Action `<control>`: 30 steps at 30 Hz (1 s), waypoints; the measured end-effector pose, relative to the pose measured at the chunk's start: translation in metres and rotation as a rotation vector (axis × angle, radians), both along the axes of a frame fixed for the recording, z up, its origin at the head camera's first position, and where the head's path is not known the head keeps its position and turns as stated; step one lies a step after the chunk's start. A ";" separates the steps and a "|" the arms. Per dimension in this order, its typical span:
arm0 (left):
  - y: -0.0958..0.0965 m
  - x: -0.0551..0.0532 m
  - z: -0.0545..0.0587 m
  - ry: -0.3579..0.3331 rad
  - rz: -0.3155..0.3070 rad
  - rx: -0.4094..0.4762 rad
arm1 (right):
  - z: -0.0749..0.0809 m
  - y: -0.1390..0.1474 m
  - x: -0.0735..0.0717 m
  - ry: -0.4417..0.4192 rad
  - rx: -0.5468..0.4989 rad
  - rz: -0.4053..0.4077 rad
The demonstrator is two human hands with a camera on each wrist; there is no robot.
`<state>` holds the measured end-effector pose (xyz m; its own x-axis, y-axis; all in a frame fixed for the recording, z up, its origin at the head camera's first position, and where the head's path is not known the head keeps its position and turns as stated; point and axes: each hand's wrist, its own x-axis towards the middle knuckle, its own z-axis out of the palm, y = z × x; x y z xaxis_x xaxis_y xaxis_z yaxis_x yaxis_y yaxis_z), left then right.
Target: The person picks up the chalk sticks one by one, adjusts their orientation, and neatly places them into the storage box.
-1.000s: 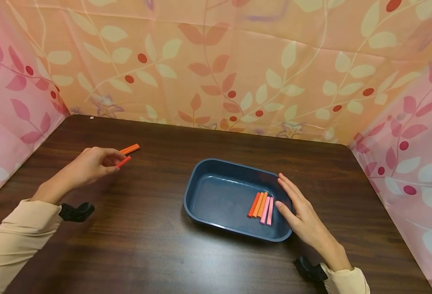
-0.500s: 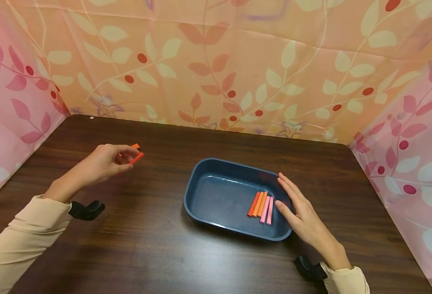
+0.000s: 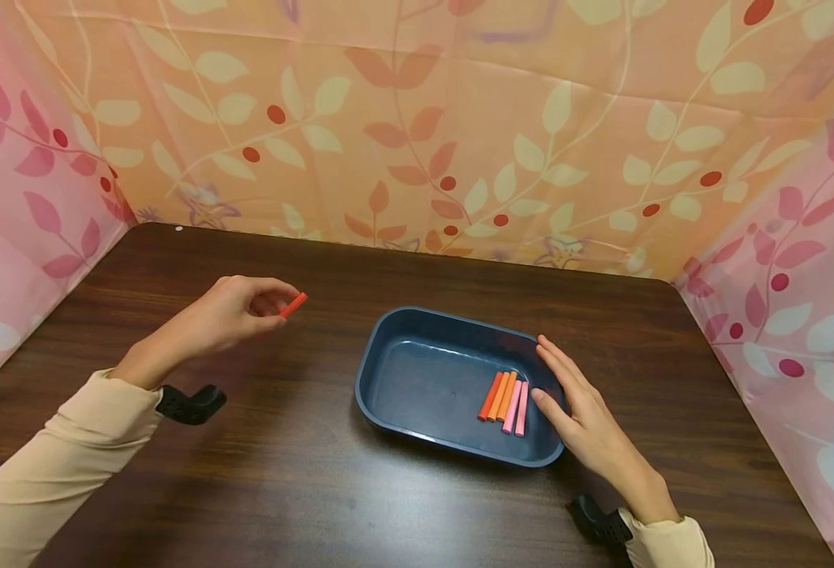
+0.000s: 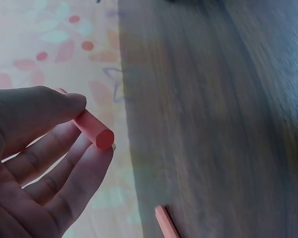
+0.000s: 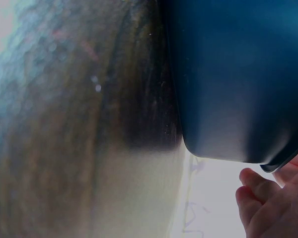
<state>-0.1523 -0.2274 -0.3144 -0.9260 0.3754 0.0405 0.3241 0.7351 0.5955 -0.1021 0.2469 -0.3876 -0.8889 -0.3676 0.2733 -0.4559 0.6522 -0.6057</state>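
At the far left, a pink patterned cloth [image 3: 5,237] is hung beside the dark wooden surface [image 3: 303,489]. The left forearm is covered by a beige sleeve [image 3: 69,465], and a black device [image 3: 192,404] is worn at the wrist. The left hand [image 3: 235,315] is raised over the left part of the surface; a red stick [image 3: 295,304] is pinched between its thumb and fingers, tilted, with one end left exposed. In the left wrist view, a loose stick [image 4: 167,223] is seen lying on the surface, cut off by the lower edge. Behind the surface, an orange cloth [image 3: 402,134] printed with leaves is hung.

Right of the middle, a dark blue tray [image 3: 424,386] is set on the surface. Near its right end, a red stick, two orange sticks [image 3: 506,397] and two pink sticks [image 3: 521,409] are laid side by side. The tray's right rim is touched by the right hand [image 3: 587,418], its fingers extended and its thumb spread apart, reaching over the rim beside the pink sticks. Another black device [image 3: 597,521] is worn there.
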 end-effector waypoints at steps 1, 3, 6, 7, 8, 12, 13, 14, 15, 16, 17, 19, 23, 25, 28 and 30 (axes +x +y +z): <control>0.002 0.000 0.001 0.001 -0.007 0.002 | 0.000 0.000 0.000 0.001 -0.001 0.000; 0.005 -0.001 0.003 0.004 -0.017 0.007 | 0.000 0.000 0.000 0.005 -0.001 0.000; 0.010 -0.001 0.005 0.004 -0.029 0.017 | -0.001 0.000 0.000 0.006 0.000 -0.002; 0.012 -0.001 0.005 0.002 -0.031 0.019 | -0.001 0.000 0.000 0.006 0.001 -0.002; 0.013 -0.002 0.006 -0.001 -0.032 0.022 | -0.001 0.000 0.000 0.005 0.002 -0.003; 0.018 -0.002 0.008 0.000 -0.039 0.026 | 0.000 0.000 0.000 0.000 0.005 -0.005; 0.020 -0.003 0.008 0.003 -0.042 0.029 | 0.000 0.000 0.000 -0.001 0.006 -0.006; 0.021 -0.003 0.009 0.006 -0.046 0.032 | 0.000 0.000 0.000 -0.002 0.007 -0.008; 0.023 -0.003 0.009 0.009 -0.050 0.036 | 0.000 0.000 0.000 -0.002 0.008 -0.009; 0.024 -0.004 0.010 0.010 -0.052 0.040 | 0.000 0.000 0.000 -0.003 0.009 -0.010; 0.026 -0.004 0.010 0.012 -0.055 0.044 | 0.000 0.000 0.000 -0.004 0.009 -0.010; 0.029 -0.005 0.011 0.014 -0.060 0.052 | 0.000 0.000 0.000 -0.003 0.009 -0.009; 0.035 -0.006 0.012 0.023 -0.064 0.057 | 0.000 0.000 0.000 -0.005 0.007 -0.007; 0.039 -0.006 0.012 0.023 -0.064 0.059 | 0.000 0.000 0.000 -0.007 0.009 -0.008; 0.044 -0.006 0.013 0.021 -0.066 0.064 | 0.000 0.000 0.000 -0.008 0.010 -0.009; 0.047 -0.007 0.013 0.006 -0.060 0.064 | 0.000 0.000 0.000 -0.008 0.010 -0.009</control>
